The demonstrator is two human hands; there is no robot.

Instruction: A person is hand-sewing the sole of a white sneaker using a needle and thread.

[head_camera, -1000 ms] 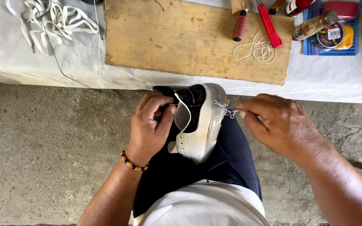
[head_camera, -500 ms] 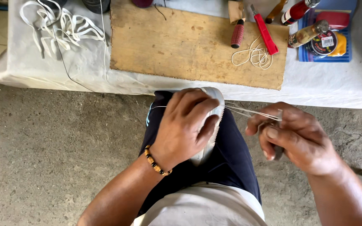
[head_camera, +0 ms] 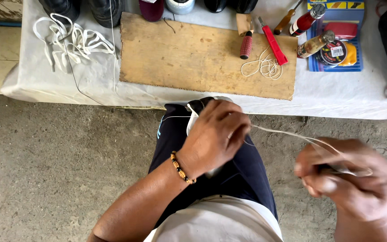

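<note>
A shoe with a black upper and white sole [head_camera: 199, 110] rests on my lap, mostly hidden under my left hand [head_camera: 216, 134], which clamps it down. A pale thread [head_camera: 283, 133] runs taut from the shoe out to my right hand [head_camera: 348, 179]. That hand is blurred, closed around the thread and a thin dark-handled tool. A beaded bracelet [head_camera: 182, 168] circles my left wrist.
A low table under a white cloth [head_camera: 346, 96] carries a wooden board [head_camera: 193, 58], a coil of thread [head_camera: 263, 67], a red-handled awl [head_camera: 246, 44], a red knife [head_camera: 273, 41], small bottles, tins and white laces [head_camera: 75, 40]. Dark shoes line the far edge. The concrete floor [head_camera: 59, 170] spreads left.
My left hand has shifted over the shoe and covers it. My right hand has pulled away to the right and down, drawing the thread out long and taut.
</note>
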